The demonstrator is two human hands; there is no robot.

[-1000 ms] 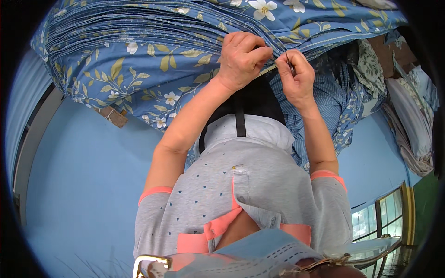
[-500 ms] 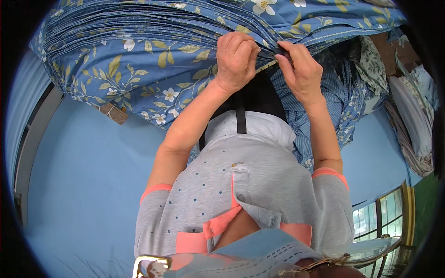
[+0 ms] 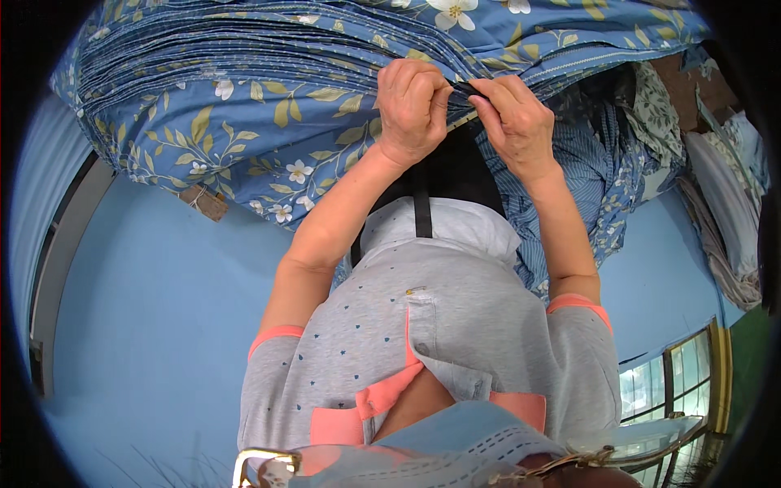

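Pinching at the fabric edge, both hands work close together near the top of the head view. Left hand (image 3: 413,110) is curled tight, fingers clamped on the hem of the blue floral cloth (image 3: 268,114), which drapes in a thick layered stack across the upper frame. Right hand (image 3: 514,122) sits just beside it, fingertips gripping the same edge, the two nearly touching. Below them, a black strap (image 3: 421,211) runs down over a grey shirt (image 3: 455,325). Off right, striped blue fabric (image 3: 586,163) hangs near a heap of pale bedding (image 3: 724,220).
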